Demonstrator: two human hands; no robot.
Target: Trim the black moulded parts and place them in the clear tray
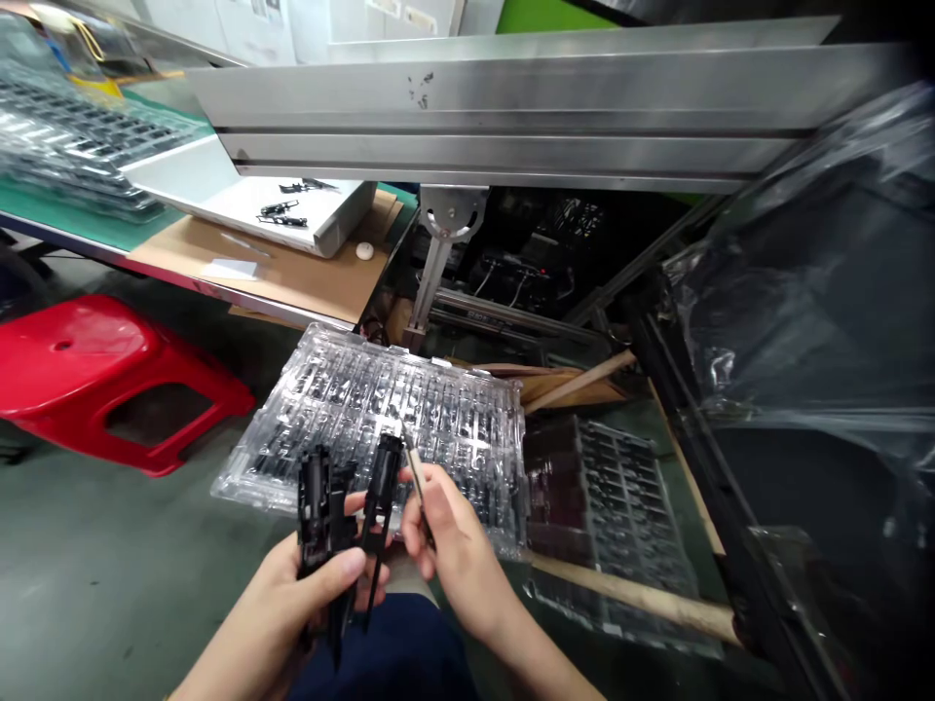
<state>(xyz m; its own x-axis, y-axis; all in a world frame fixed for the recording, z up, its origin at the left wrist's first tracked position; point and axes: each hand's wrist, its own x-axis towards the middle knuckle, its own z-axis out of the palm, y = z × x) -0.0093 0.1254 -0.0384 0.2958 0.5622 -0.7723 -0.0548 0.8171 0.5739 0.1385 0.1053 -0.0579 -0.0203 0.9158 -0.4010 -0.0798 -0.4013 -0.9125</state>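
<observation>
My left hand [307, 584] is closed around several black plastic parts [317, 511], long moulded pieces with narrow legs. One of these black parts [383, 477] stands out to the right, between my two hands. Pinched in my right hand [457, 545] is a slim knife-like tool [416, 472] with a pale body and a thin dark tip pointing up. Its tip is close beside the top of that right-hand part; whether they touch I cannot tell. Behind my hands lies a clear plastic tray [263, 477] filled with rows of black parts.
At the left stands a red stool [94, 341]. A white box lid [211, 190] holding a few black parts rests on the green-topped table [29, 200], near stacked clear trays [80, 146]. A metal beam [511, 117] crosses ahead. Another tray [628, 506] sits low at the right.
</observation>
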